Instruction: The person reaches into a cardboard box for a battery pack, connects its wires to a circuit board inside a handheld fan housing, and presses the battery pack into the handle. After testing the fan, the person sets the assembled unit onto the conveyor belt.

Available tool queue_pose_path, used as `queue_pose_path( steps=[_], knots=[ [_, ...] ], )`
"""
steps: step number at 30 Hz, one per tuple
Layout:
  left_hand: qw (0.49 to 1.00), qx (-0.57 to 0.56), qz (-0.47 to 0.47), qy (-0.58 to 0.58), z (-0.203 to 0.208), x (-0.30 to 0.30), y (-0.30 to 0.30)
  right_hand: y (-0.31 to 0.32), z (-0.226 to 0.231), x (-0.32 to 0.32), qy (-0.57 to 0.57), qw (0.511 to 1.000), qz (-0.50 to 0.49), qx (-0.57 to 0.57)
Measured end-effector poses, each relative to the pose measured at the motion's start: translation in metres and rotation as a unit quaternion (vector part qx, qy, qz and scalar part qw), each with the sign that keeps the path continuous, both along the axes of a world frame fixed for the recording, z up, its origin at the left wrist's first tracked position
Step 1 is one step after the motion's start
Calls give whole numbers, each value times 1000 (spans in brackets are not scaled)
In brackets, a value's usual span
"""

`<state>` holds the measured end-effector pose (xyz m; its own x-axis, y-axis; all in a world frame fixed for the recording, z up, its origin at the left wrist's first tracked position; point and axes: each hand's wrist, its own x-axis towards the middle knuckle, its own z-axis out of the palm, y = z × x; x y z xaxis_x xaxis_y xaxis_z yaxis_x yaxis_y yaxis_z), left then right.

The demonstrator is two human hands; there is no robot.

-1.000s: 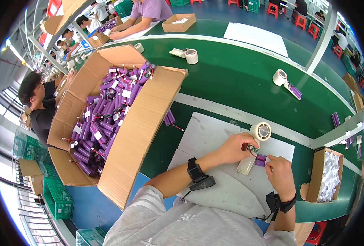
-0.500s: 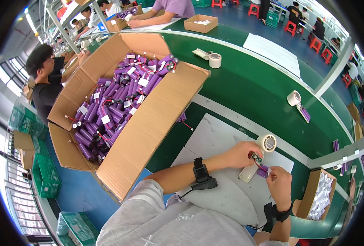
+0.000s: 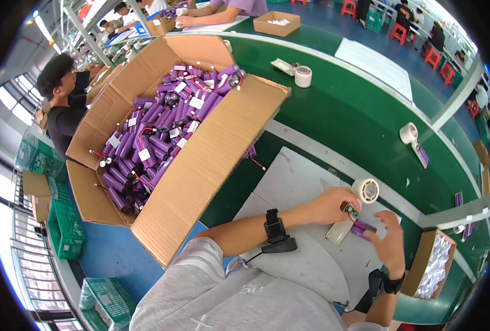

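Observation:
My left hand (image 3: 334, 205) pinches a small green circuit board (image 3: 353, 210) between thumb and fingers. A red wire leads down from the board to a purple battery pack (image 3: 362, 228). My right hand (image 3: 389, 243) is open beside the pack, its thumb and fingers spread apart; whether the thumb touches the pack I cannot tell. Just behind my left hand stands a tape roll (image 3: 369, 191) on a pale holder (image 3: 339, 232), which partly lies beneath the board and pack.
A large cardboard box (image 3: 209, 174) full of purple battery packs (image 3: 159, 129) stands left of grey sheets (image 3: 278, 179). At right is a carton (image 3: 422, 256) of white pieces. Across the green bench (image 3: 333, 105) lie other tape rolls (image 3: 303, 76). A co-worker in black (image 3: 63, 124) sits left.
My right hand has opened its pinch and drawn back a little from the battery pack. My left hand keeps its hold on the board. The whole view has shifted slightly.

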<state>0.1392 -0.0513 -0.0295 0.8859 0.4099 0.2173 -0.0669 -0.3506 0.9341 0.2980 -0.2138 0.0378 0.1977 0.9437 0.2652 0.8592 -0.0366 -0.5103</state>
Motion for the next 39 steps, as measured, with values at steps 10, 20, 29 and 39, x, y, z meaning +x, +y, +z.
queue_pose_path(
  steps=[10, 20, 29, 39],
  knots=[
    [999, -37, 7, 23, 4, -6, -5, -13, -18, -10, 407, 890, 57, -198],
    [996, 69, -15, 46, 12, -6, 5, -13, -11, -7, 709, 668, 123, -191],
    [992, 121, 11, 41, 19, -4, -2, -19, -29, 2, 485, 854, 139, -129],
    [988, 146, -8, 42, 21, -4, 3, -9, -32, -26, 347, 929, 78, -97]
  ],
)
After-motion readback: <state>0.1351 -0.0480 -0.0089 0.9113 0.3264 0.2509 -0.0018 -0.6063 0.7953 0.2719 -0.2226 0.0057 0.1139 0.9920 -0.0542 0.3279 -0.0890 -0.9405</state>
